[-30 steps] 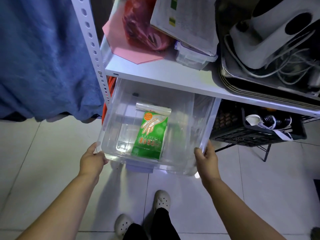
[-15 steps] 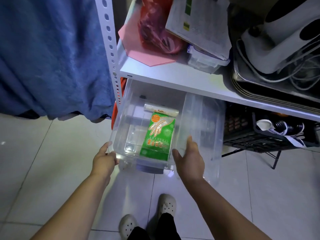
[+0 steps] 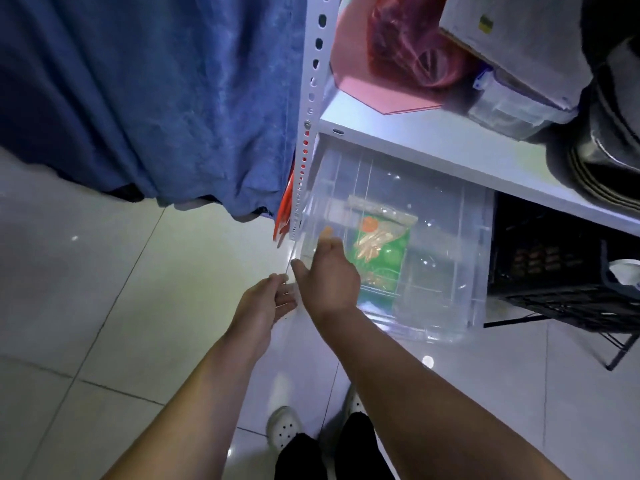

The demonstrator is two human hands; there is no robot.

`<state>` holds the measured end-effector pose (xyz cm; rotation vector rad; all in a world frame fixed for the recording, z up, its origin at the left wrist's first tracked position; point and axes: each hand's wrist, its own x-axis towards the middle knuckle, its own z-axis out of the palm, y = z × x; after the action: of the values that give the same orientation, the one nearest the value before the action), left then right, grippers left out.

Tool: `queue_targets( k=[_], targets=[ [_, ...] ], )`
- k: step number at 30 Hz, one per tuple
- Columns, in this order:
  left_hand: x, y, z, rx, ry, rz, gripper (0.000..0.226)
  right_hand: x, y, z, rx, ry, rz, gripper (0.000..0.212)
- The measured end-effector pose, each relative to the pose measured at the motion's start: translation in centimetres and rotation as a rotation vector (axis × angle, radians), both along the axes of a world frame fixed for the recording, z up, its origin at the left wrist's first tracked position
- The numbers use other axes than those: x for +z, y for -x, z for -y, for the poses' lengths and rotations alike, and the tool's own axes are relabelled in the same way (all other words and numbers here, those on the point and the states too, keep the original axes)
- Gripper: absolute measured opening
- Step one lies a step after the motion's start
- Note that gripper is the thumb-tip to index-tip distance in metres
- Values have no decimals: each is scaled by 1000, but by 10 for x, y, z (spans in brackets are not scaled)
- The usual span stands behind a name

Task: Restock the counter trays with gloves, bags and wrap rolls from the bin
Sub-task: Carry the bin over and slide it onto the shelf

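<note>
Since half a second ago the right hand (image 3: 327,275) has left the front rim of the clear bin (image 3: 446,258) and crossed to the bin's left front corner, close to the left hand (image 3: 266,301); the view has also swung right. Right hand: fingers spread, reaching over the corner, nothing gripped that I can see. Left hand: fingers loosely curled at or just beside the corner; motion blur, cannot tell whether it actually holds the rim. Bin sits on the floor under the white shelf (image 3: 433,140), partly pulled out, beside the perforated upright (image 3: 308,109). Only visible stock: one green glove packet (image 3: 382,245) lying flat on the bin floor, untouched. Judgement: bin is positioned; picking the gloves is the likely next step. No bags or wrap rolls visible.
</note>
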<state>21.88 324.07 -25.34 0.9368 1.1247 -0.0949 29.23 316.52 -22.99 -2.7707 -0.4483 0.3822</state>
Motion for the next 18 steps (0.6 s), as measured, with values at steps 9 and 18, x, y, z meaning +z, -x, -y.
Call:
queue_targets(
  k=[9, 18],
  targets=[
    [11, 6, 10, -189, -174, 112, 26, -2, -6, 113, -334, -234, 209, 42],
    [0, -9, 16, -148, -312, 49, 20, -19, -14, 220, -1078, -483, -277, 42]
  ],
)
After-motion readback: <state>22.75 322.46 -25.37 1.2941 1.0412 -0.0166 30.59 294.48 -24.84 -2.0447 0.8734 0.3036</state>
